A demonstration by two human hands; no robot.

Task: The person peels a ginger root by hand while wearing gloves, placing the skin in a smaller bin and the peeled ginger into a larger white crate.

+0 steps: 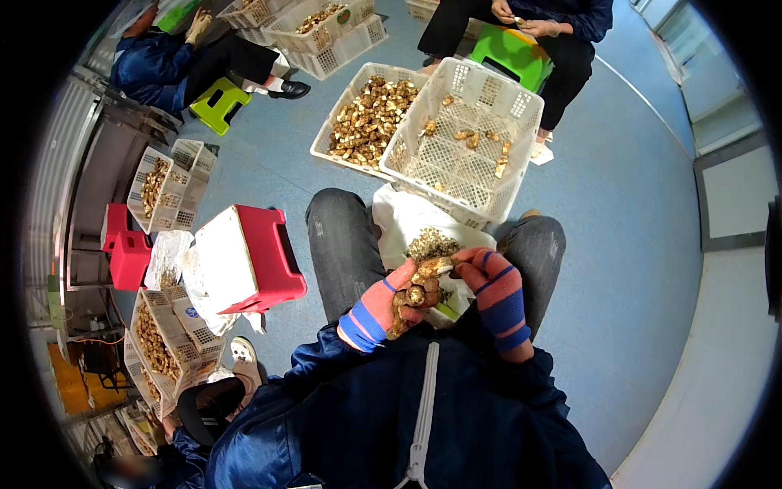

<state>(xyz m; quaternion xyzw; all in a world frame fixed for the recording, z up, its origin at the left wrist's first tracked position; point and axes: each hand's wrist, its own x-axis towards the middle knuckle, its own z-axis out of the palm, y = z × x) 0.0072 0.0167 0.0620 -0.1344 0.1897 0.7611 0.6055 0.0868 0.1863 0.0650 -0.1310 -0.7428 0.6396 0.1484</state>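
My left hand [376, 311], in a pink and blue fingerless glove, is closed around several brown-and-white mushrooms [414, 296] over my lap. A pale mushroom [434, 267] lies across between the two hands. My right hand [498, 298], gloved alike, pinches its right end with bent fingers; whether a small tool is in those fingers I cannot tell. Below the hands, a white plastic bag [399, 213] is spread between my knees, with a heap of dark trimmings [432, 244] on it.
Beyond my knees stand a white crate [466, 213] with a few mushrooms and a fuller mushroom crate [320, 149]. A red stool [273, 259] is at my left, near more crates [181, 326]. A person on a green stool [533, 59] sits ahead; others sit left.
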